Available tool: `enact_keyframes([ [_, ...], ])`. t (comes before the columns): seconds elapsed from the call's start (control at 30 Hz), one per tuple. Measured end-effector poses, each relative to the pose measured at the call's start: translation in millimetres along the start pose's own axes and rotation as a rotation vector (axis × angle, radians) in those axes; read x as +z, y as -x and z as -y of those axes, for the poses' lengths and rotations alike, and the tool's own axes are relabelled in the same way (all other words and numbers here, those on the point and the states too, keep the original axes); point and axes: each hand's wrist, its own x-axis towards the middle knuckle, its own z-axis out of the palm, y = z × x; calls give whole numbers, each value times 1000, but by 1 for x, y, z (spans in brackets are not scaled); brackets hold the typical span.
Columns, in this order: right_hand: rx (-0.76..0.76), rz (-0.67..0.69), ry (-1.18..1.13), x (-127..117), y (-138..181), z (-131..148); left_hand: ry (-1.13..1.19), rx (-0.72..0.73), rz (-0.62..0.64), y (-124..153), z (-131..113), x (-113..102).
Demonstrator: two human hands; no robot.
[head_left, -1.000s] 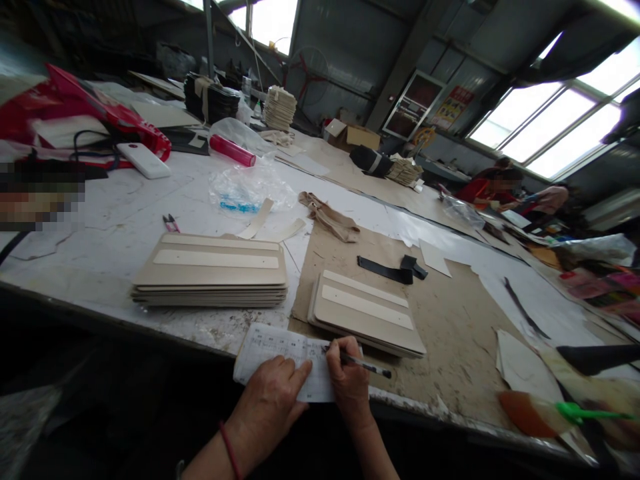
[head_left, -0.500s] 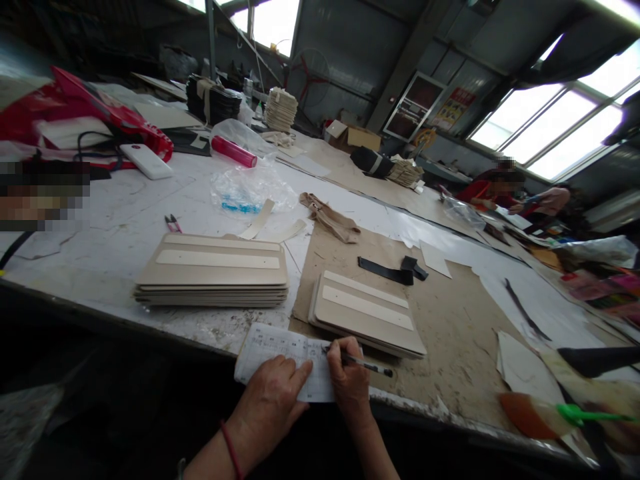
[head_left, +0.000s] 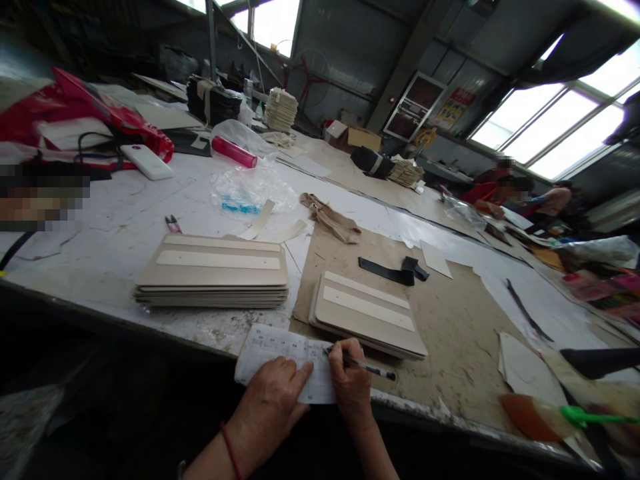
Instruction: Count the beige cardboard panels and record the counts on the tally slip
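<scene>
A form pad (head_left: 273,341) with printed lines and handwriting lies at the table's front edge, its lower part overhanging. My left hand (head_left: 275,393) steadies the pad, fingers bent over its lower half and thumb near the bottom edge. Between the closed fingers of my right hand (head_left: 350,380) is a dark pen (head_left: 373,368), its tip on the pad's right side. Just beyond the pad sits a stack of beige panels (head_left: 367,319) with pale strips on top. A taller stack of similar panels (head_left: 215,275) stands to the left.
Small thread snips (head_left: 173,224) lie behind the left stack. Black straps (head_left: 387,270) and a beige fabric strip (head_left: 333,220) rest farther back. At right is a brush (head_left: 533,417) near the table edge. Other people (head_left: 500,190) sit at the far right.
My right hand and the pen have shifted very slightly to the right along the pad. My left hand stays in place. A person at the far right has moved a little.
</scene>
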Motion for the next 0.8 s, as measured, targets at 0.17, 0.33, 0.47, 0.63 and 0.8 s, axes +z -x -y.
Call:
enact_keyframes([
  [0.17, -8, 4, 3, -1, 0, 0, -7, 3, -8, -1, 1, 0],
  [0.33, 1, 5, 12, -2, 0, 1, -14, -2, 2, 0, 1, 0],
  [0.47, -4, 4, 4, -1, 0, 3, 0, -2, -1, 0, 1, 1],
  [0.63, 66, -94, -80, -5, -4, 4, 1, -1, -11, -1, 2, 2],
  [0.8, 126, 32, -92, -17, -10, -1, -5, -15, 6, 0, 1, 0],
])
